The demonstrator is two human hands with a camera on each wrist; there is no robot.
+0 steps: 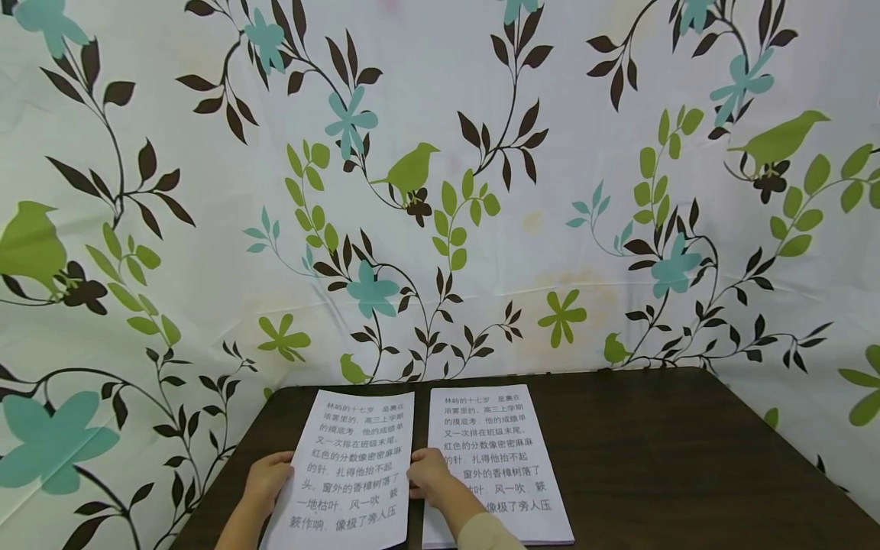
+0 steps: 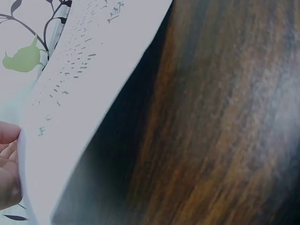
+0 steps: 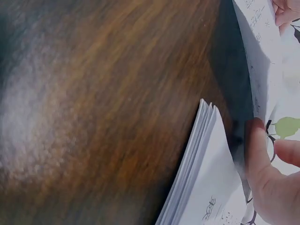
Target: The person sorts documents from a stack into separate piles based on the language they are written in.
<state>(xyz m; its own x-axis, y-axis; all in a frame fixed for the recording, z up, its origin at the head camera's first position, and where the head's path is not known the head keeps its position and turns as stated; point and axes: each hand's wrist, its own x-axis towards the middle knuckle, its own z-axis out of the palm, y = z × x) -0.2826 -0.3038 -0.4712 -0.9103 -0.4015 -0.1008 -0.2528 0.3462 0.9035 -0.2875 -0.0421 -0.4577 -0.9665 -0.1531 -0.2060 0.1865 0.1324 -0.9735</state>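
A printed sheet of paper (image 1: 347, 466) with lines of Chinese characters is tilted above the left part of the table. My left hand (image 1: 266, 481) grips its left edge, the thumb on the printed side. At the opposite edge, my right hand (image 1: 435, 477) holds the sheet with thumb and fingers; in the right wrist view, the index finger (image 3: 257, 145) meets the edge. Beneath my right forearm lies a stack of printed paper (image 1: 512, 458), its layered edges visible in the right wrist view. The sheet's lower end runs out of the head view.
A dark wood-grain table (image 1: 674, 458) extends to the right of the stack. Behind it hangs a white cloth (image 1: 495, 305) patterned with leaves, flowers and green birds. The gap between sheet and stack is narrow.
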